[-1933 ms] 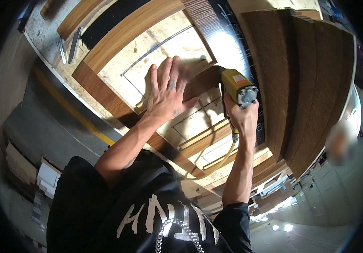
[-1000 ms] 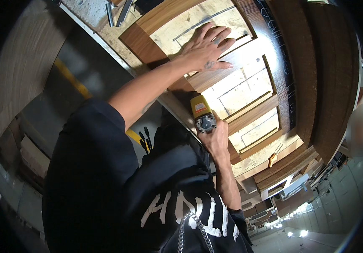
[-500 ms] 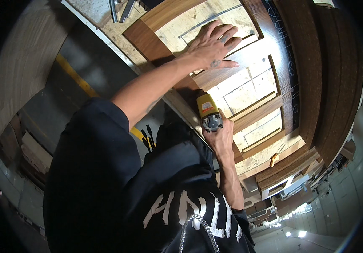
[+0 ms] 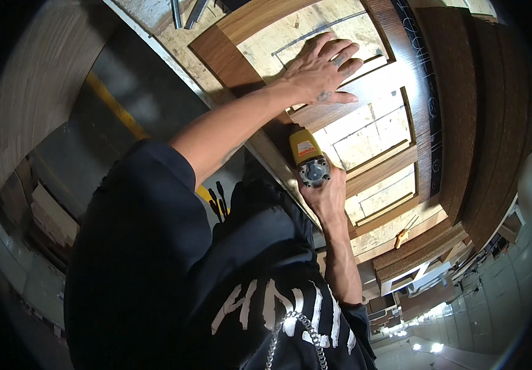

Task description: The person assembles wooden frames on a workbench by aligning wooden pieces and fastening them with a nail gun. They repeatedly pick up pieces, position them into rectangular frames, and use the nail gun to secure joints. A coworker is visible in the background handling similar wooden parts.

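Note:
A brown wooden panel frame (image 4: 384, 171) with several rectangular openings lies on a worktable (image 4: 207, 75). My left hand (image 4: 328, 69) rests on the frame with its fingers spread, partly over one opening and a crosspiece. In my right hand (image 4: 331, 196) is a yellow nail gun (image 4: 303, 145) with a grey end cap. Its nose is at the frame's near side piece, below my left forearm. My fingers around its handle are partly hidden by its body, and the exact contact point at the nose is in shadow.
A screwdriver (image 4: 402, 237) with a yellow-orange handle lies beyond the frame's right end. Dark brown boards (image 4: 448, 117) stand along the far side. Dark metal strips (image 4: 187, 12) lie at the table's upper left. A yellow line (image 4: 115, 106) marks the floor.
The view has shifted slightly. The nail gun has moved a little along the frame's near side toward my left forearm. My left hand stays spread on the same part of the frame.

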Demonstrator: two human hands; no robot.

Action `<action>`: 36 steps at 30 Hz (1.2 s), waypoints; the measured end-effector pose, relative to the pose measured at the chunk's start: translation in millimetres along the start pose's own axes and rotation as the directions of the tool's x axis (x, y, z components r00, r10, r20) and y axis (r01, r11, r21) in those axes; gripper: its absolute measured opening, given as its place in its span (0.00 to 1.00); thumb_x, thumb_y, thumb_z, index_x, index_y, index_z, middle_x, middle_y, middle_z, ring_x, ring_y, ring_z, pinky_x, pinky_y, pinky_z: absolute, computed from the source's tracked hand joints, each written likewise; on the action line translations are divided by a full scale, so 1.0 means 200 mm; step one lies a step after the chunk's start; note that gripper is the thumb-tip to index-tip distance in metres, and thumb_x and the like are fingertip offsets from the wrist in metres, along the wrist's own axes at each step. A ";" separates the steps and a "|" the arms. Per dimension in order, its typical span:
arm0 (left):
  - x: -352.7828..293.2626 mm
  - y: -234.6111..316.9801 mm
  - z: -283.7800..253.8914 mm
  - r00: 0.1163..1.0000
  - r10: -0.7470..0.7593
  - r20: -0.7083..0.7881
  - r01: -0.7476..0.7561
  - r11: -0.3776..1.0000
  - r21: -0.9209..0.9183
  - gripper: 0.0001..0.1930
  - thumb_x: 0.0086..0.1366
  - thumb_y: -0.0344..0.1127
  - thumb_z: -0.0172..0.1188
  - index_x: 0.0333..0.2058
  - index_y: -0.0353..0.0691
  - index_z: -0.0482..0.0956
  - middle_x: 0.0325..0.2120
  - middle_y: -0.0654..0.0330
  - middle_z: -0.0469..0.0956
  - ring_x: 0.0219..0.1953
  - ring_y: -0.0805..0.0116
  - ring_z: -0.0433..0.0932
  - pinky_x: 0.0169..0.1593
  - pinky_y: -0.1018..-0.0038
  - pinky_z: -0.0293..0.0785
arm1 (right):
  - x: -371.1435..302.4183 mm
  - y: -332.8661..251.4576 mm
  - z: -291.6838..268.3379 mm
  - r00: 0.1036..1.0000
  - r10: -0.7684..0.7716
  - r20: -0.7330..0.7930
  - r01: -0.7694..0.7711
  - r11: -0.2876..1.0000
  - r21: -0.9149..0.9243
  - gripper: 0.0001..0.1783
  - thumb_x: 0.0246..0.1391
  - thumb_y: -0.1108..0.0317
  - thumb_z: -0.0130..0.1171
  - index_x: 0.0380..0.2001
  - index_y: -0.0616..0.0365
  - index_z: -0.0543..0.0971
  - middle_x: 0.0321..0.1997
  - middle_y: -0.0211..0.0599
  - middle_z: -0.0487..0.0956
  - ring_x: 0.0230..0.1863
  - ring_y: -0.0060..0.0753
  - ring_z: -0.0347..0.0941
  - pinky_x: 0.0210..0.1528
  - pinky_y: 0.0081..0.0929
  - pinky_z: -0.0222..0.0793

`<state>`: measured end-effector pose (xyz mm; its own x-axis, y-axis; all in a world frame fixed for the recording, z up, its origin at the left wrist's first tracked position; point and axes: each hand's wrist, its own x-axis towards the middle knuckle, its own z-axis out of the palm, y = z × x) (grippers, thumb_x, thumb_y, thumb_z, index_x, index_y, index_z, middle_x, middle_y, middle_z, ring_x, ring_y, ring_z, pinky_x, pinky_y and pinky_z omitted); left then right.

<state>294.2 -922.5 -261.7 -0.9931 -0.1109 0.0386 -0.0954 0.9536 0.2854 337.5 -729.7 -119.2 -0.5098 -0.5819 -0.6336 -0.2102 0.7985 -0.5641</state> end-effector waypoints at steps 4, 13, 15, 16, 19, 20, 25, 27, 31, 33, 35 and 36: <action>0.00 0.00 0.01 1.000 0.002 0.002 -0.002 1.000 -0.019 0.47 0.65 0.78 0.39 0.69 0.45 0.62 0.72 0.53 0.54 0.76 0.59 0.43 0.77 0.53 0.26 | 0.01 -0.02 0.00 1.000 -0.022 -0.006 0.022 1.000 -0.012 0.34 0.35 0.75 0.65 0.53 0.72 0.77 0.32 0.64 0.82 0.36 0.63 0.81 0.44 0.43 0.77; -0.01 0.00 -0.05 0.998 0.047 -0.045 -0.049 0.997 -0.060 0.46 0.66 0.74 0.44 0.68 0.41 0.65 0.70 0.47 0.58 0.75 0.57 0.46 0.75 0.53 0.31 | -0.01 -0.04 0.04 0.996 0.031 -0.078 -0.033 0.999 -0.018 0.31 0.37 0.73 0.63 0.51 0.70 0.78 0.31 0.66 0.81 0.37 0.63 0.81 0.45 0.44 0.77; -0.01 -0.02 -0.05 0.998 0.039 -0.043 -0.041 0.998 -0.048 0.46 0.66 0.74 0.44 0.68 0.41 0.64 0.71 0.47 0.56 0.75 0.57 0.45 0.75 0.53 0.31 | -0.02 -0.03 0.05 0.995 0.003 -0.101 -0.001 1.000 0.019 0.30 0.38 0.72 0.63 0.50 0.69 0.79 0.31 0.66 0.81 0.37 0.63 0.80 0.45 0.46 0.77; -0.01 -0.02 -0.04 1.000 0.029 -0.010 -0.030 0.997 -0.074 0.46 0.66 0.74 0.44 0.69 0.42 0.62 0.72 0.48 0.53 0.76 0.57 0.42 0.76 0.52 0.29 | -0.07 -0.03 0.04 0.991 -0.022 -0.135 0.027 0.999 0.033 0.30 0.38 0.72 0.62 0.50 0.69 0.79 0.31 0.66 0.81 0.37 0.64 0.80 0.45 0.46 0.76; 0.01 -0.04 -0.10 0.996 0.065 0.064 -0.058 0.993 -0.103 0.47 0.66 0.75 0.43 0.71 0.44 0.60 0.74 0.52 0.51 0.77 0.60 0.42 0.77 0.56 0.29 | -0.26 0.08 0.07 0.988 0.046 -0.149 -0.035 0.997 0.073 0.29 0.39 0.71 0.63 0.50 0.69 0.80 0.31 0.64 0.81 0.36 0.64 0.80 0.43 0.46 0.76; 0.01 -0.08 -0.11 0.994 0.073 0.077 -0.063 0.990 -0.128 0.44 0.67 0.72 0.44 0.69 0.44 0.64 0.73 0.53 0.53 0.76 0.61 0.45 0.78 0.59 0.33 | -0.36 0.10 0.09 0.980 0.085 -0.179 -0.067 0.992 0.105 0.28 0.40 0.71 0.64 0.49 0.68 0.80 0.31 0.63 0.81 0.37 0.63 0.80 0.43 0.45 0.76; -0.25 -0.22 -0.37 0.975 -0.219 0.046 0.198 0.745 -0.637 0.31 0.69 0.48 0.60 0.63 0.34 0.70 0.67 0.52 0.64 0.71 0.56 0.58 0.71 0.58 0.55 | -0.82 0.33 0.30 0.913 0.249 -0.322 -0.175 0.955 0.241 0.17 0.46 0.70 0.66 0.41 0.65 0.82 0.34 0.59 0.83 0.41 0.59 0.81 0.42 0.40 0.76; -0.49 -0.33 -0.39 0.932 -0.296 -0.207 0.190 0.889 -0.416 0.32 0.64 0.45 0.64 0.62 0.35 0.70 0.64 0.48 0.65 0.67 0.48 0.62 0.70 0.58 0.56 | -0.98 0.36 0.40 0.828 0.425 -0.367 -0.302 0.888 0.347 0.16 0.47 0.69 0.66 0.39 0.66 0.83 0.35 0.57 0.83 0.41 0.58 0.82 0.42 0.39 0.76; -0.88 -0.48 -0.40 0.815 -0.467 -0.342 0.457 0.882 -0.117 0.41 0.59 0.48 0.69 0.65 0.33 0.64 0.63 0.43 0.64 0.65 0.41 0.60 0.67 0.50 0.57 | -1.18 0.37 0.62 0.669 0.632 -0.391 -0.336 0.726 0.599 0.22 0.46 0.68 0.68 0.44 0.69 0.81 0.38 0.48 0.85 0.40 0.37 0.83 0.46 0.34 0.75; -1.00 -0.63 -0.37 0.854 -0.484 -0.192 0.460 0.874 -0.158 0.44 0.57 0.49 0.71 0.65 0.33 0.63 0.63 0.43 0.65 0.66 0.40 0.60 0.68 0.49 0.57 | -1.20 0.39 0.71 0.658 0.654 -0.374 -0.300 0.683 0.666 0.24 0.45 0.68 0.67 0.47 0.69 0.81 0.43 0.47 0.85 0.44 0.37 0.83 0.49 0.33 0.75; -0.98 -0.73 -0.41 0.893 -0.434 -0.117 0.402 0.888 -0.222 0.44 0.55 0.49 0.73 0.65 0.34 0.64 0.62 0.44 0.65 0.65 0.42 0.62 0.67 0.51 0.59 | -1.21 0.45 0.85 0.648 0.656 -0.387 -0.283 0.679 0.677 0.27 0.45 0.66 0.66 0.49 0.70 0.80 0.45 0.49 0.85 0.47 0.44 0.82 0.51 0.36 0.74; -0.93 -0.76 -0.43 0.917 -0.393 -0.071 0.363 0.893 -0.266 0.45 0.54 0.50 0.74 0.65 0.34 0.65 0.62 0.44 0.66 0.64 0.43 0.63 0.67 0.53 0.60 | -1.22 0.47 0.93 0.638 0.673 -0.373 -0.271 0.650 0.710 0.27 0.45 0.66 0.66 0.50 0.70 0.80 0.46 0.50 0.85 0.48 0.45 0.82 0.52 0.37 0.74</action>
<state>499.7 -1069.9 -230.2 -0.8679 -0.4966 -0.0092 -0.4272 0.7370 0.5237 597.1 -540.9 -115.8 -0.7783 0.2240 -0.5866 0.5935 0.5675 -0.5707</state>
